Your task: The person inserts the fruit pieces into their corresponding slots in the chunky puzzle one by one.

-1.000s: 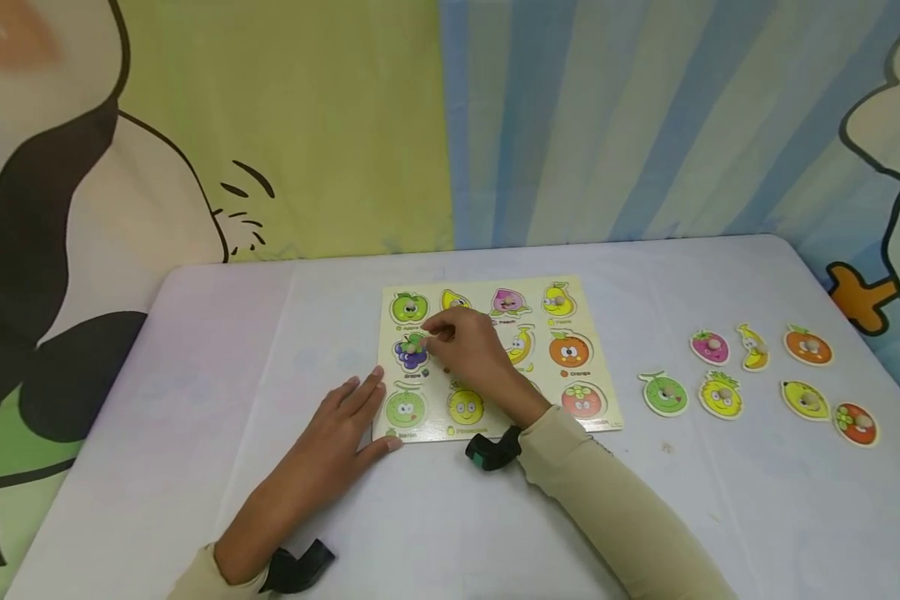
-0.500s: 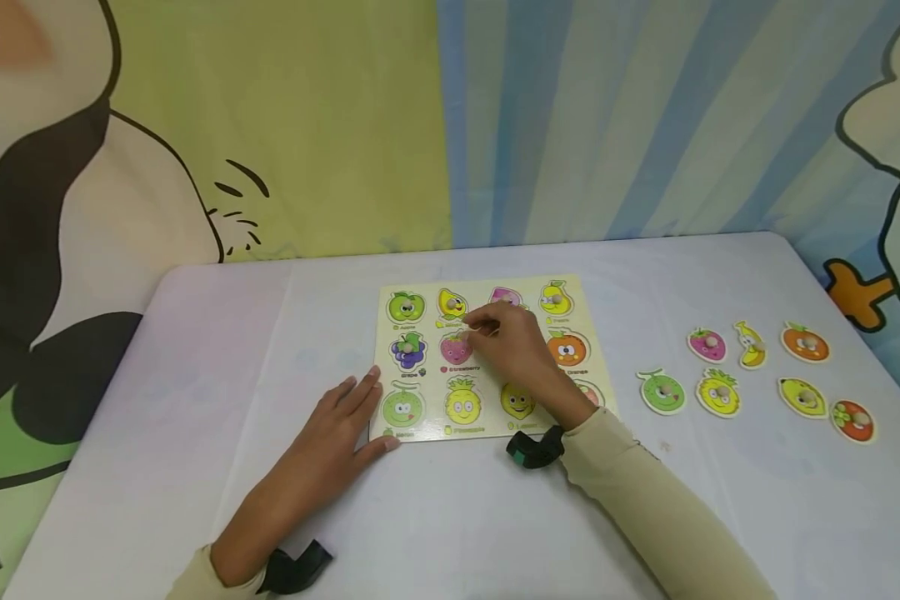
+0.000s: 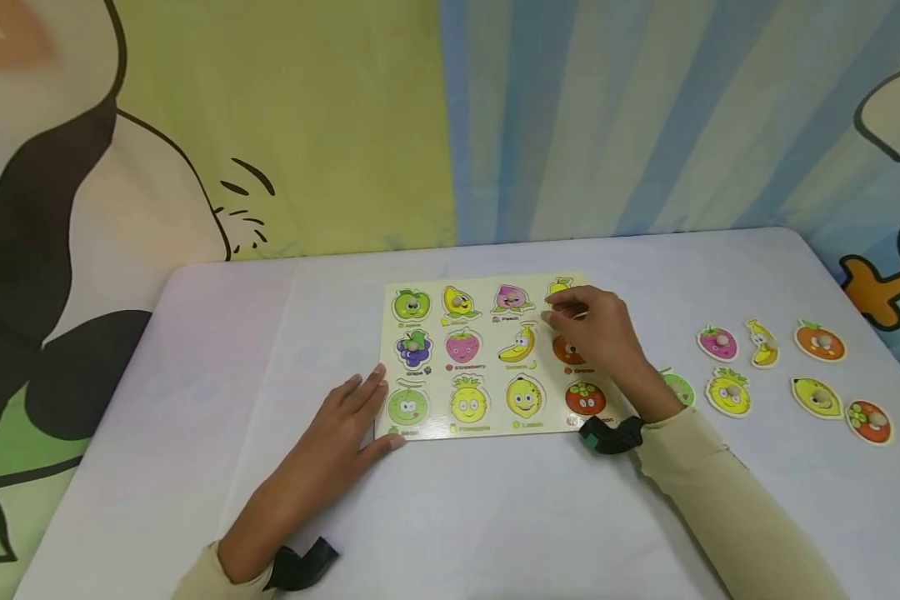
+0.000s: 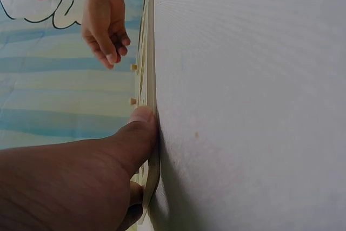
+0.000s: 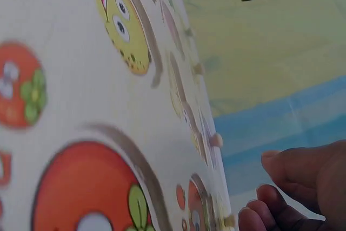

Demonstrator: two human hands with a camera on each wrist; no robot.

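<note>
A fruit puzzle board [image 3: 495, 377] lies on the table with rows of labelled fruit pictures. Knobbed pieces sit in its back row, among them an apple [image 3: 411, 306] and a peach [image 3: 512, 298], and a grape piece [image 3: 414, 350] sits below the apple. At the near left corner of the board, my left hand [image 3: 328, 442] rests with fingers extended along the side and thumb on the front edge. Above the right side hovers my right hand [image 3: 596, 327], fingers loosely bent and nothing between them; it partly covers the pear piece [image 3: 560, 284] and the orange picture [image 3: 567, 350].
Right of the board lie loose knobbed pieces: a strawberry [image 3: 717, 343], a banana [image 3: 762, 344], an orange [image 3: 820, 342], a pineapple [image 3: 728, 392], a lemon [image 3: 817, 398], a tomato [image 3: 869, 422] and a melon [image 3: 678, 388] partly behind the right wrist. A printed backdrop [image 3: 330, 125] stands behind the table.
My right hand has moved rightward across the board, from beside the grape piece to near the pear, uncovering the strawberry, banana and lemon pictures. The left hand has stayed in place.
</note>
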